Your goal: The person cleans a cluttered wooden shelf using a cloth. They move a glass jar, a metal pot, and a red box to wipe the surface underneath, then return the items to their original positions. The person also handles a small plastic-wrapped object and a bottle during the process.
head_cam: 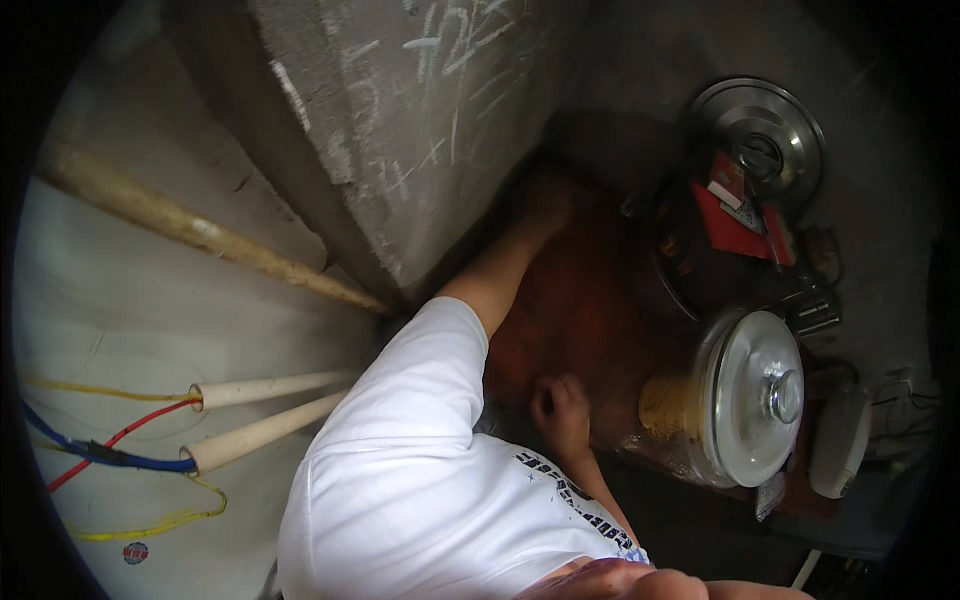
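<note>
My left hand is at the end of my outstretched arm, over the far left part of a dark reddish-brown table. It lies in shadow beside the concrete wall, and its fingers cannot be made out. Nearer my body, my right hand is held with curled fingers at the table's near edge; whether anything is in it cannot be told. To its right stands a large clear jar with a glass lid, holding something yellowish.
A round metal lid leans at the back right, behind a red booklet or packet and a small red box. A rough concrete wall rises on the left. Pale pipes with coloured wires run beside my left shoulder.
</note>
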`<state>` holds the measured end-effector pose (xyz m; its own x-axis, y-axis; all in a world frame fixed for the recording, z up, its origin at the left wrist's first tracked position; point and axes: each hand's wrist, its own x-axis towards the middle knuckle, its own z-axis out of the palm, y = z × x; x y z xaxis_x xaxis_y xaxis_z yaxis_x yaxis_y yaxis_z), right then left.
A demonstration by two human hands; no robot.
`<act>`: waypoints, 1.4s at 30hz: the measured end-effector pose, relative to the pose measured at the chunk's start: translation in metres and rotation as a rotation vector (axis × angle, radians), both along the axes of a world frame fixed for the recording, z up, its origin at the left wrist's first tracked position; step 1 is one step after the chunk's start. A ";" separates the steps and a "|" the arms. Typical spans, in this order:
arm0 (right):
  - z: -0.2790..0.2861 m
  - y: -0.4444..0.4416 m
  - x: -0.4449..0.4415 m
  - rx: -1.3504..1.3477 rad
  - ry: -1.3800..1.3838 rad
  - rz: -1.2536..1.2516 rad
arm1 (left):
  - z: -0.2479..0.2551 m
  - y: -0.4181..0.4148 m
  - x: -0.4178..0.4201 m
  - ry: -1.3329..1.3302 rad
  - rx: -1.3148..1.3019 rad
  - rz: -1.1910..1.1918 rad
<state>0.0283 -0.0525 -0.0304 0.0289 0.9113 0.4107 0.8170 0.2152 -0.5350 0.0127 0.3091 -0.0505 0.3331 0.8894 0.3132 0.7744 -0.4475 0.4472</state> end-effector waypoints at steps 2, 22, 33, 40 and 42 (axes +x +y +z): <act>-0.002 -0.003 0.003 -0.046 0.008 -0.004 | -0.014 0.023 0.022 -0.026 -0.098 0.072; 0.003 -0.003 0.007 -0.041 0.063 -0.003 | 0.266 -0.006 0.049 -0.832 0.962 -0.107; 0.005 -0.007 0.005 -0.047 0.099 0.049 | 0.332 0.081 0.082 -0.538 1.178 -0.147; 0.011 -0.005 0.007 -0.036 0.130 0.003 | 0.108 0.038 0.075 -0.610 0.588 -0.430; 0.012 -0.006 0.002 -0.043 0.133 0.024 | 0.043 0.037 0.052 -0.431 0.449 -0.272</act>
<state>0.0302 -0.0584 -0.0189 0.0583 0.9290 0.3654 0.7332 0.2086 -0.6473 0.0646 0.3458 -0.0078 0.2891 0.5447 0.7872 0.4027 -0.8153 0.4162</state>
